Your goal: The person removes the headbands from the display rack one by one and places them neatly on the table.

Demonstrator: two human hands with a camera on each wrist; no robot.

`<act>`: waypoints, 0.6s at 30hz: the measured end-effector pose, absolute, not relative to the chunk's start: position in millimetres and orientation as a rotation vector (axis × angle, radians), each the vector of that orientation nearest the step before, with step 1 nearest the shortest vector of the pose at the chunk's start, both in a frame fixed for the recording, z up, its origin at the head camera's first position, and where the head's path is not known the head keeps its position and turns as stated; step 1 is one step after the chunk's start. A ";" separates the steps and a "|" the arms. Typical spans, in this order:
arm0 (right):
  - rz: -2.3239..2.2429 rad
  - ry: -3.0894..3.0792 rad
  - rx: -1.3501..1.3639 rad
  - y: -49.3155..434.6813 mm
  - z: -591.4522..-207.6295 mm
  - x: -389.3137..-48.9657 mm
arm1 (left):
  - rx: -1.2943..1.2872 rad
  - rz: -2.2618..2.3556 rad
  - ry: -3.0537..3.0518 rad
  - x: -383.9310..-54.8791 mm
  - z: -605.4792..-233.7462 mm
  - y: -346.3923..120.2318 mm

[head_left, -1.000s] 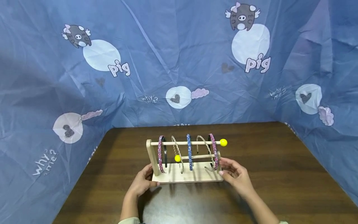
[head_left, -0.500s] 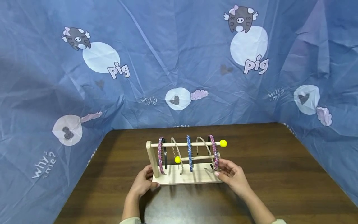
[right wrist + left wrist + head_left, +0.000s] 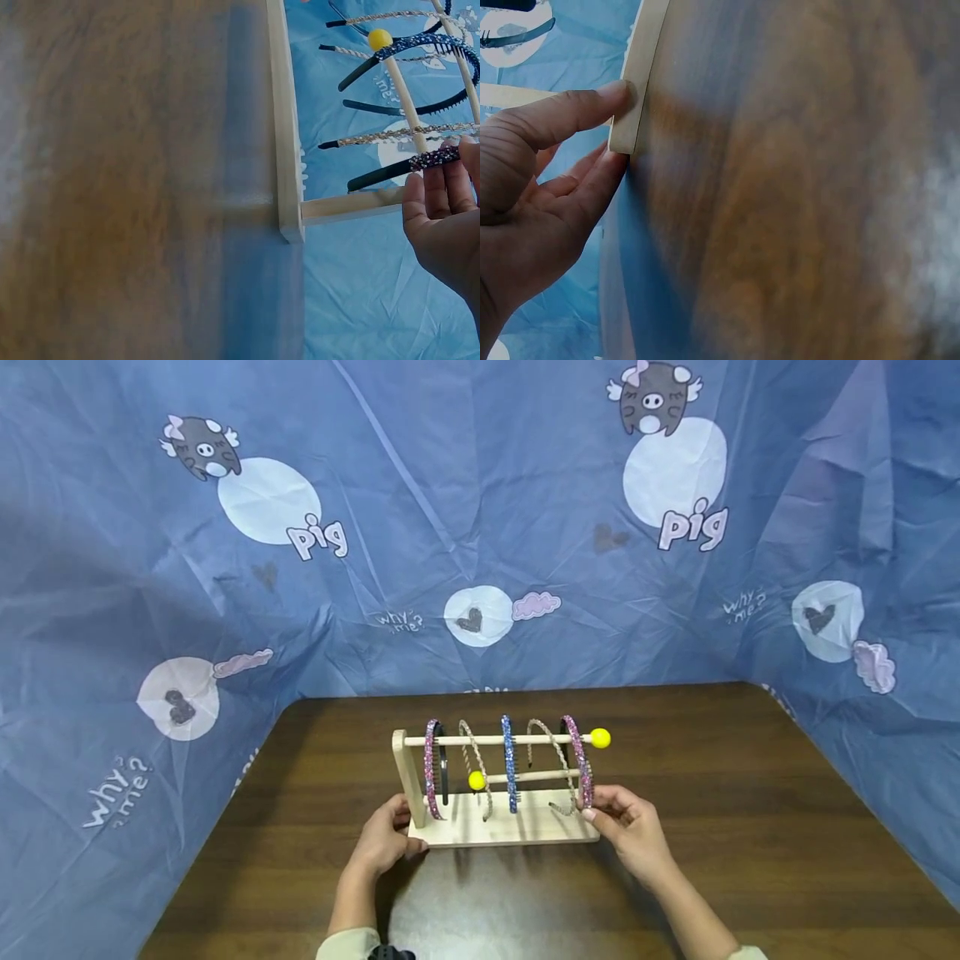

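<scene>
A pale wooden headband rack (image 3: 502, 834) stands on the table with two rods; a yellow ball (image 3: 601, 738) caps the upper one. My left hand (image 3: 381, 838) grips the base's left front corner between thumb and fingers, as the left wrist view shows too. At the other end, my right hand (image 3: 633, 833) pinches the lower part of a pink glitter headband (image 3: 579, 760) between thumb and fingers; the right wrist view shows the same headband (image 3: 433, 158). Also on the rack are a blue glitter headband (image 3: 509, 764), another pink one (image 3: 430, 768) and two beaded, braided ones.
The dark brown wooden table (image 3: 720, 777) extends around the rack on all sides. Behind it and along both sides hangs a blue printed cloth (image 3: 420, 527). A second yellow ball (image 3: 477, 781) tips the lower rod, which points left.
My right hand has gone from the rack's right end to the right pink headband and now pinches it; its lower end has shifted slightly right. The left hand stays on the base.
</scene>
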State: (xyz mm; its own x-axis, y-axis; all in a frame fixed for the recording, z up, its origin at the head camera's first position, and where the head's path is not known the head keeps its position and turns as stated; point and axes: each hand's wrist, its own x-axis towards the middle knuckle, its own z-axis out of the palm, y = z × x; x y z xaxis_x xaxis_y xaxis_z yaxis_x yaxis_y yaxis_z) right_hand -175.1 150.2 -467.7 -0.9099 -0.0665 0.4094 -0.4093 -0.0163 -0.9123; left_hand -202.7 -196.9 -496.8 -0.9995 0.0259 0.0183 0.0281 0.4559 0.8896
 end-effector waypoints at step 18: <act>2.020 -1.786 0.655 152.3 -451.2 -170.0 | -0.074 -1.677 -2.665 -201.2 -494.6 -197.7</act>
